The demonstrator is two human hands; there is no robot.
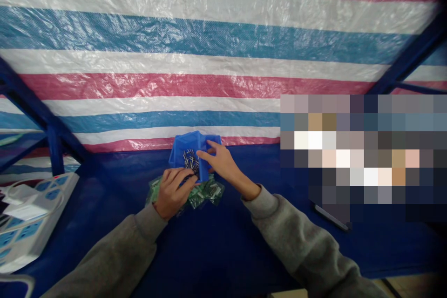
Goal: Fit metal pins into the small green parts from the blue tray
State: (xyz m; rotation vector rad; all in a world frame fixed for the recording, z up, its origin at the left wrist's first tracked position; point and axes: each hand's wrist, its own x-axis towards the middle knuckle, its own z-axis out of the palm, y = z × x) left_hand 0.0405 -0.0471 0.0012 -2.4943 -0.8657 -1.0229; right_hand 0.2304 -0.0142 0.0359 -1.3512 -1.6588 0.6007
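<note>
A blue plastic bin (186,142) stands tilted toward me and holds many small metal pieces that look like screws (190,160). My left hand (174,191) is at the bin's near edge, with fingers curled over the metal pieces; the fingertips are partly hidden, and I cannot make out what they hold. My right hand (220,160) grips the bin's right side, thumb and forefinger around its wall. Another blue bin (217,139) shows just behind that hand. Beneath the bin and my left hand lie several small clear packets (197,198) with green contents.
On the left lie white power strips (47,214) with blue sockets, plus a white plug and cable. The table (216,247) is covered in dark blue. A striped plastic sheet (181,84) hangs behind, between blue frame bars (54,144). A dark flat object (331,217) lies at right, beside a pixelated area.
</note>
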